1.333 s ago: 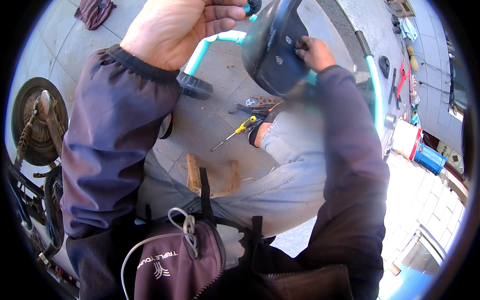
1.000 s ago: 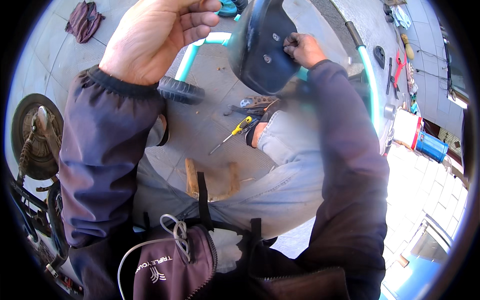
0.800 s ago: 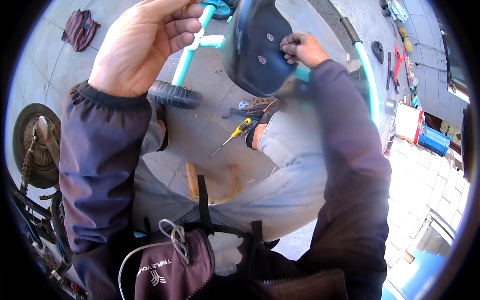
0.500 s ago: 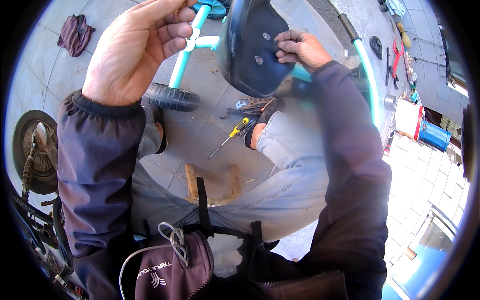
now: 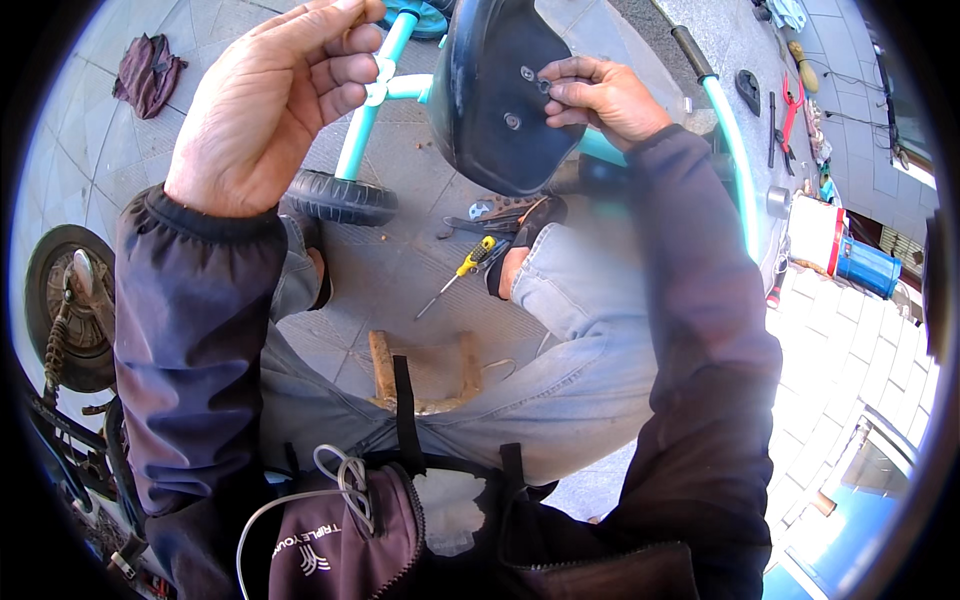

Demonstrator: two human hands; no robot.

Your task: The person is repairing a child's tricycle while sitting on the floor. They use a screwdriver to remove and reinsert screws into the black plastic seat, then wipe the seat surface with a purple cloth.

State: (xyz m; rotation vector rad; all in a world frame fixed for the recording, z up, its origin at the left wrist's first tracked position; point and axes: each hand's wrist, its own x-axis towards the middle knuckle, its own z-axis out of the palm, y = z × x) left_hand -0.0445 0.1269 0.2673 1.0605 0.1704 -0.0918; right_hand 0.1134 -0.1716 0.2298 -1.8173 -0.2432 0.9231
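Observation:
A black moulded seat [image 5: 500,150] on a turquoise tubular frame [image 5: 362,140] stands in front of me, with two round bolt heads [image 5: 512,121] on its surface. My right hand [image 5: 605,100] is at the seat's right side, thumb and fingers pinching a small dark ring-shaped piece [image 5: 544,87] close to the upper bolt. Whether that piece touches the seat I cannot tell. Raised at the upper left, my left hand [image 5: 270,110] has its fingers curled and thumb against the index finger. Its fingertips reach the top edge, so anything between them is hidden.
A black wheel [image 5: 345,197] stands near my left foot. On the paving lie a yellow-handled screwdriver [image 5: 470,262] and other tools by my right foot. A wooden stool [image 5: 383,365] is between my legs. Red-handled cutters [image 5: 791,115] and a blue container [image 5: 867,268] lie right; a dark cloth [image 5: 148,75] lies left.
My right hand and the small ring-shaped piece have shifted slightly left, and the piece shows more clearly. In the picture the seat sits a little further left. My left hand keeps nearly the same pose.

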